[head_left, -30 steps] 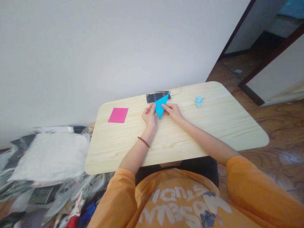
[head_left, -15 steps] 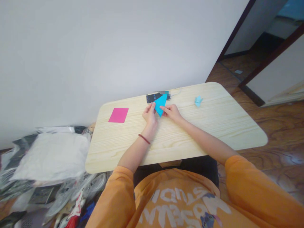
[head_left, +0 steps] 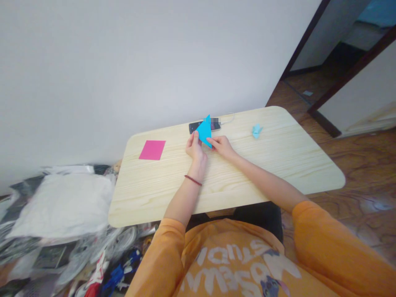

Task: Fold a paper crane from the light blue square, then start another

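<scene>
A bright blue folded paper (head_left: 204,131), triangular in outline, is held above the middle of the table. My left hand (head_left: 195,146) pinches its left corner between thumb and fingers. The lower right corner is gripped by my right hand (head_left: 221,146), thumb on top. Behind the paper lies a dark phone (head_left: 193,127), partly hidden by it. A flat pink paper square (head_left: 152,150) rests on the table to the left. On the right sits a small light blue folded paper piece (head_left: 256,131).
The pale wooden table (head_left: 148,189) stands against a white wall. A thin white cable (head_left: 232,117) runs from the phone. Left of the table are a white plastic-wrapped package (head_left: 68,204) and mixed bags. A doorway is at the right.
The blue paper has turned, its top tip swinging left and its lower corner moving slightly right. My left forearm has shifted a little to the right.
</scene>
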Action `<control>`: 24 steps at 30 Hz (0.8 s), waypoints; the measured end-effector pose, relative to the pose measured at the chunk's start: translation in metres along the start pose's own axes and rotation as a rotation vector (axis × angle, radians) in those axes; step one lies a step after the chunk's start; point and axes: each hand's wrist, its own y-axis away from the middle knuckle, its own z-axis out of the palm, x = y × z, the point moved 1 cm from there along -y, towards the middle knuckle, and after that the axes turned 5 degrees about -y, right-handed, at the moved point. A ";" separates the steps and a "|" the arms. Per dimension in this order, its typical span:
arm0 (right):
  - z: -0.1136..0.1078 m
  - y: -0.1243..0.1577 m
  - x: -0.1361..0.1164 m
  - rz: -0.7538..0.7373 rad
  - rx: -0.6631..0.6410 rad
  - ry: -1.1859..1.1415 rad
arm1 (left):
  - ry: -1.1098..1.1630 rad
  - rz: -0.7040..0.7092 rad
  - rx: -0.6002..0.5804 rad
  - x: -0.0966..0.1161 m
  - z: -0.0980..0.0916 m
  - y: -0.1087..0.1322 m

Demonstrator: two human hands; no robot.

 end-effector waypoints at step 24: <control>0.006 0.006 -0.003 -0.169 -0.175 0.003 | 0.056 -0.020 -0.035 0.012 0.000 -0.009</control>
